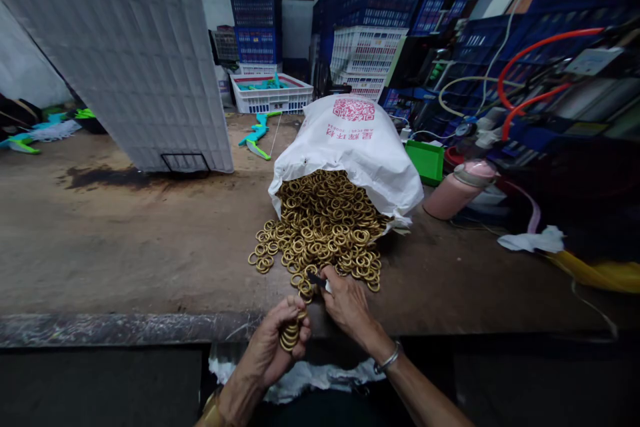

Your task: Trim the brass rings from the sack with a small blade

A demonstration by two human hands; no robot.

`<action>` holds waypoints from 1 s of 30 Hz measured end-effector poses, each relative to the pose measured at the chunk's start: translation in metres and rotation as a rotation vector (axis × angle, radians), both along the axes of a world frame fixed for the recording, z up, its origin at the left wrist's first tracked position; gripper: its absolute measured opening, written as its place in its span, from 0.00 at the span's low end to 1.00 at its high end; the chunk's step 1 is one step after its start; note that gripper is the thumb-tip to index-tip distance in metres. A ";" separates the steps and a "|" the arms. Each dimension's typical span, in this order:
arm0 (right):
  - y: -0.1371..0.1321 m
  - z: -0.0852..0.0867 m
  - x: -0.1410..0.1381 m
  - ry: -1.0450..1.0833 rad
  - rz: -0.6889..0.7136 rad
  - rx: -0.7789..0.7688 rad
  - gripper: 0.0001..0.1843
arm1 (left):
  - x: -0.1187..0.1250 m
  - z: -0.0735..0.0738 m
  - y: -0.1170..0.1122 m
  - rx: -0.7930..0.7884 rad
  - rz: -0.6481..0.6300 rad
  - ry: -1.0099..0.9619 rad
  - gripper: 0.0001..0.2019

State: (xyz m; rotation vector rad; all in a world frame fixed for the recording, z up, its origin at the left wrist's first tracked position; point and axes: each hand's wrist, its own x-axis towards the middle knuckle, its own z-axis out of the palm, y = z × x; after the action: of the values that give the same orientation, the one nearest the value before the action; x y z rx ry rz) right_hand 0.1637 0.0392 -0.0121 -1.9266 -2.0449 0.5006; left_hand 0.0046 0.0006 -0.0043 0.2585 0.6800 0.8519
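Note:
My left hand [280,337] is closed around several gold-coloured rings [289,338], held just off the table's front edge. In my right hand [347,303] is a small tool with a dark, flat blade [316,279] and a pale part by the fingers; it looks like a knife. The blade touches or lies just over the front of the heap of gold rings [325,240]. Those rings spill out of the mouth of a white woven sack [350,147] lying on its side. My right palm and most of the tool's handle are hidden.
A grey ribbed panel [165,67] stands at the left. Behind the sack are a toy bow [257,137] and a white crate [273,99]. At the right are a green tray [425,161], a pink bottle [460,190] and orange hoses [530,57]. The wooden table [125,253] ends just before me.

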 end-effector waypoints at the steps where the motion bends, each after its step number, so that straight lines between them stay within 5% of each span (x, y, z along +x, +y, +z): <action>1: 0.001 0.000 0.000 0.077 -0.026 -0.008 0.06 | 0.000 -0.001 0.001 -0.036 0.015 -0.011 0.08; 7: -0.006 0.005 -0.008 0.835 -0.147 -0.201 0.06 | 0.004 -0.003 0.004 -0.041 0.088 0.062 0.13; 12: -0.019 0.005 -0.021 1.130 -0.185 -0.353 0.10 | 0.007 0.001 0.005 0.111 0.095 0.168 0.14; 19: -0.022 -0.007 -0.028 1.121 -0.218 -0.307 0.14 | 0.008 0.000 0.002 0.154 0.102 0.222 0.15; 24: -0.022 0.004 -0.028 1.031 -0.156 -0.310 0.12 | 0.010 -0.004 0.002 0.153 0.138 0.263 0.14; 30: -0.018 0.013 -0.021 0.777 -0.018 -0.137 0.11 | 0.009 0.001 0.001 0.344 0.098 0.688 0.14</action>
State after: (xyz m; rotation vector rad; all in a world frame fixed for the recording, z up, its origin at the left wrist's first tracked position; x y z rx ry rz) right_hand 0.1422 0.0217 0.0013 -1.4633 -1.5046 1.1854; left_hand 0.0135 0.0021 -0.0035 0.8579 1.1901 0.9769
